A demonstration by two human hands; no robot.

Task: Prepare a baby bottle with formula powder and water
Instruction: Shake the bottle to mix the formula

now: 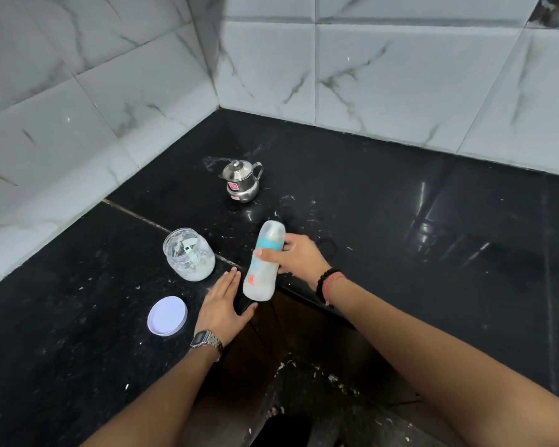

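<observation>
Baby bottle held over the corner of a black table, beside an open jar of powder.

The right hand [296, 254] has its grip round the middle of the baby bottle [264, 261], thumb across the front, holding it tilted above the table [400, 221] edge; its cap is on, with a teal ring below it and milky liquid low in the body. The left hand [221, 303] lies flat and open just beside the bottle's base, a wristwatch [207, 341] on its wrist. To the left stands a clear jar [189, 254] with white powder, its white lid [167, 315] lying nearer on the table. A small steel pot [242, 181] with a lid sits further back towards the tiled wall [400, 75].
</observation>
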